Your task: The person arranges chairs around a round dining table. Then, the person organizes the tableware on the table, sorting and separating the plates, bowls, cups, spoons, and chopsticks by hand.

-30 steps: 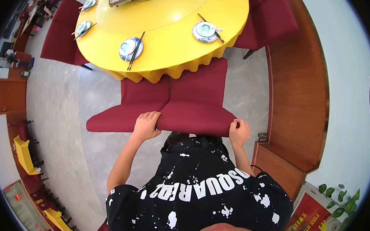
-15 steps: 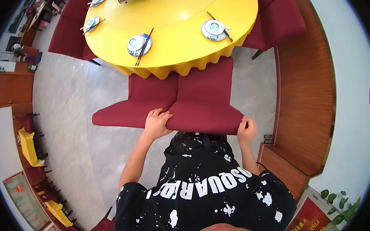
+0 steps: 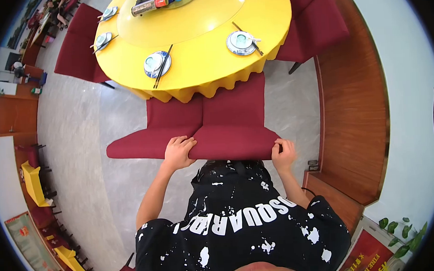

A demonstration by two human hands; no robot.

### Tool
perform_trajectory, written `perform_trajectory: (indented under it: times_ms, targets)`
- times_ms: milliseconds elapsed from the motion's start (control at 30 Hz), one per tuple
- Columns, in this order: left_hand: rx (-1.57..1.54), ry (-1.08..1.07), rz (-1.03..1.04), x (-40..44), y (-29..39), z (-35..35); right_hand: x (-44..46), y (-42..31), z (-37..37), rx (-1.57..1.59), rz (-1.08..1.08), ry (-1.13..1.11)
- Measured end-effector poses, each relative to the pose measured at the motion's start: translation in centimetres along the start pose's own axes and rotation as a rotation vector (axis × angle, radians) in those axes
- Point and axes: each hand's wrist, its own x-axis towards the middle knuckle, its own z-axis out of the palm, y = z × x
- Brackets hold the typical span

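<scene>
Two dark red upholstered chairs stand side by side before me, their seats partly under the tablecloth. My left hand (image 3: 179, 152) grips the top of the right chair's backrest (image 3: 234, 140) at its inner end, by the seam with the left chair (image 3: 139, 143). At the outer end of that same backrest, my right hand (image 3: 284, 152) is closed around the corner. Both backrests lie almost in one line. Beyond them is a round table with a yellow cloth (image 3: 194, 70).
Place settings with a plate (image 3: 158, 65), another plate (image 3: 241, 43) and chopsticks lie around the glass turntable (image 3: 182, 27). More red chairs flank the table at left (image 3: 77, 49) and right (image 3: 314, 32). A wood-panelled wall (image 3: 355, 113) runs along my right. People sit far off at upper left.
The right chair has turned slightly, its outer end moving away from me, so its backrest lines up better with the left chair's. My view has shifted, showing more of the tabletop.
</scene>
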Motion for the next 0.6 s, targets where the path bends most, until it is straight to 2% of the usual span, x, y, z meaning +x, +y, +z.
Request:
perform_trajectory:
  times_ms: [67,367,433,533,600]
  targets:
    - [-0.008,-0.021,0.042,-0.1,-0.5,0.0,-0.2,-0.2,-0.2,0.012,-0.010,0.003]
    - [-0.053,-0.089,-0.052,1.3,1.0,-0.7,-0.9,0.2,-1.1,0.081,0.046,-0.062]
    - [-0.048,-0.077,-0.124,1.6,2.1,-0.8,-0.6,0.6,-1.7,0.131,0.058,-0.135]
    - [-0.011,-0.029,-0.242,2.1,4.2,-0.9,0.9,2.0,-3.3,0.367,0.092,-0.360]
    - [0.037,0.030,-0.339,2.7,5.9,-0.3,2.8,4.0,-4.3,0.555,0.048,-0.593]
